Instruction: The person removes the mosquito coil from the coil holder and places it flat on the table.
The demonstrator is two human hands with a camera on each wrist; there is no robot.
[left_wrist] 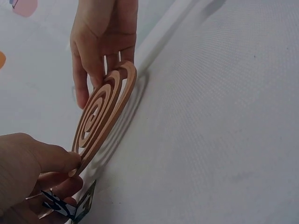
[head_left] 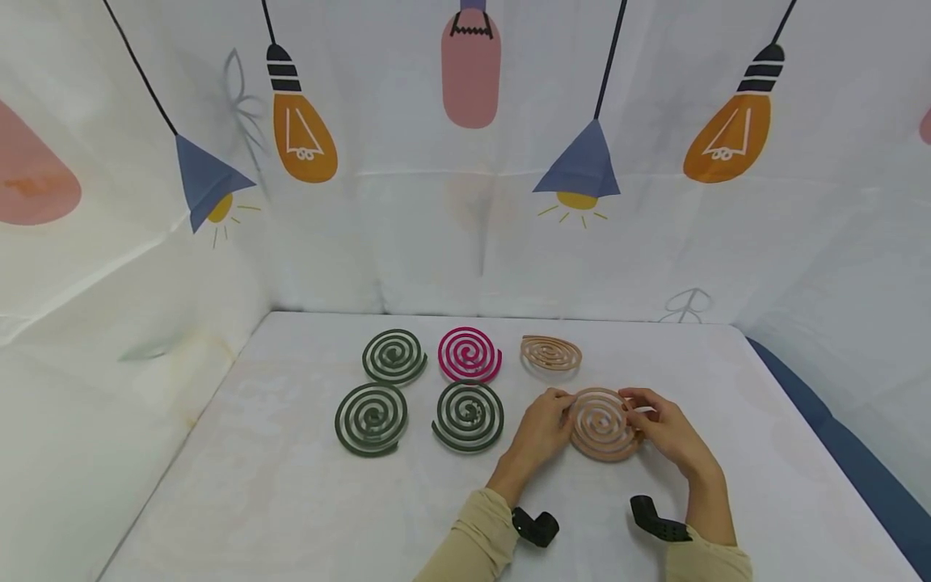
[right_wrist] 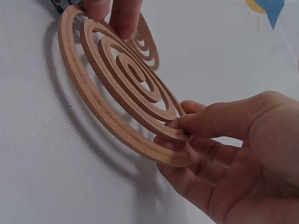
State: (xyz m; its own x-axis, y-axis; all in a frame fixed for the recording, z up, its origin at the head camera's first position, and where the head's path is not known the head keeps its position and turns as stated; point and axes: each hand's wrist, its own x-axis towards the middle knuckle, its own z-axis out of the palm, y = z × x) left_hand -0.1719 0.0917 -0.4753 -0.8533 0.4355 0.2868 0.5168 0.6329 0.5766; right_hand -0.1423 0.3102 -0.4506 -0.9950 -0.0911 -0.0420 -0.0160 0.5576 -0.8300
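Both hands hold a light brown mosquito coil [head_left: 605,455] raised at a slant, its shadow falling on the white cloth in the wrist views. My left hand [head_left: 542,427] pinches the left rim between thumb and fingers. A thin folded piece, shiny and dark blue with white marks [left_wrist: 70,206], sits at the left fingers; I cannot tell exactly what it is. At the opposite rim, my right hand [head_left: 671,432] grips the coil, thumb on top and fingers beneath [right_wrist: 196,179]. Behind the hands lies another tan coil [head_left: 551,353], seen tilted.
Left of the hands lie a red coil [head_left: 469,377] and several dark green coils [head_left: 371,453], arranged in two rows on the white tabletop [head_left: 254,501]. A white cloth wall [head_left: 429,242] with printed lamps rises behind the table. Dark blue material [head_left: 822,412] shows beyond the right edge.
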